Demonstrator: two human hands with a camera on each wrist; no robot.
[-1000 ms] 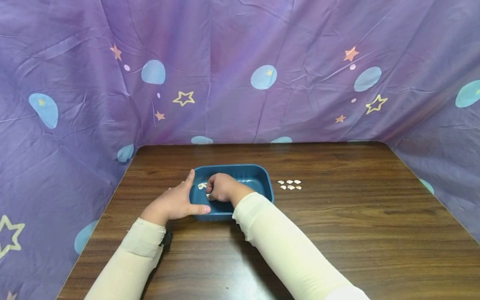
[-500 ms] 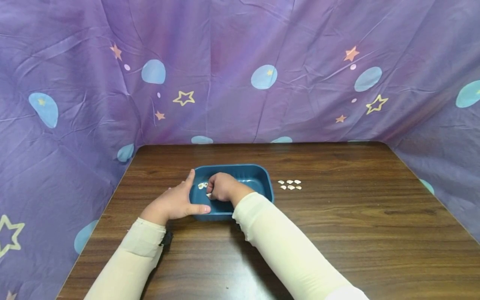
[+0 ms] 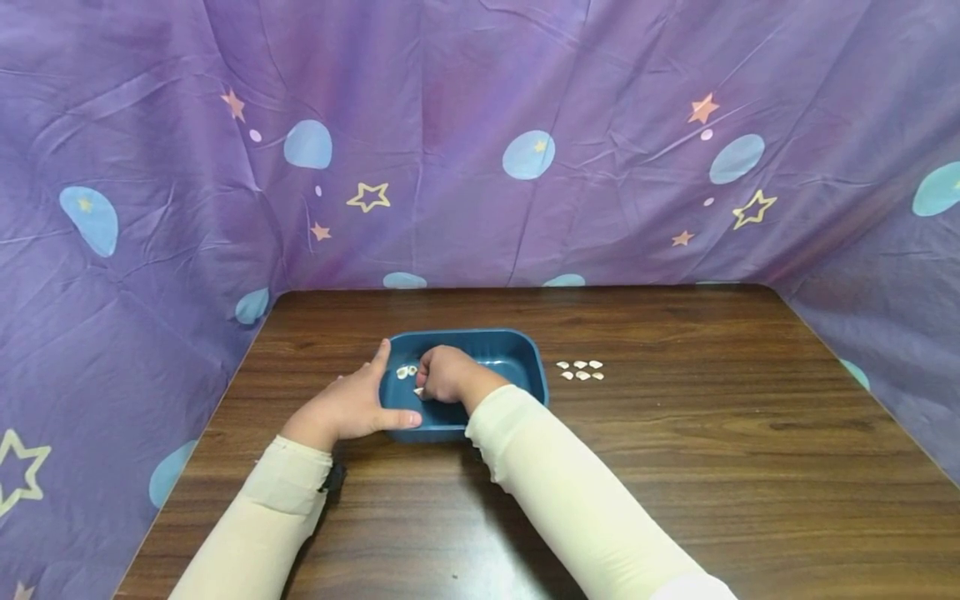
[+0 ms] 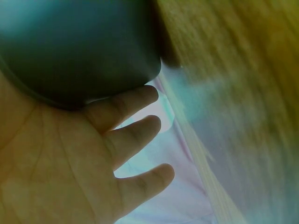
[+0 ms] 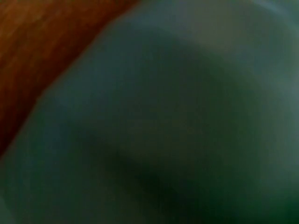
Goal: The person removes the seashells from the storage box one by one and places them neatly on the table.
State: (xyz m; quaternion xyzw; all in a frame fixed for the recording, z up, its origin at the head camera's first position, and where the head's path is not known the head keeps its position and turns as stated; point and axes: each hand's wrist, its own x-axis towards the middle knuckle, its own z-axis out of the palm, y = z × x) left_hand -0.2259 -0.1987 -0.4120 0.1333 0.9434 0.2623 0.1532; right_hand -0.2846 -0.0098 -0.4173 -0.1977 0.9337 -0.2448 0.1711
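In the head view a blue tray stands on the table. My left hand spans its left end, thumb along the front side and a finger at the back corner; the left wrist view shows the palm against the tray, other fingers straight and spread. Inside the tray my right hand is curled, a small white piece pinched at its fingertips, partly hidden. Small whitish pieces lie just left of it on the tray floor. The right wrist view is blurred and shows no fingers.
Right of the tray, several small white pieces lie in two rows on the brown wooden table. A purple cloth with stars and blue shapes hangs behind the table and at both sides.
The white piece at my right fingertips has changed its tilt slightly, and those fingers have shifted a little. My left hand and the tray have stayed in place.
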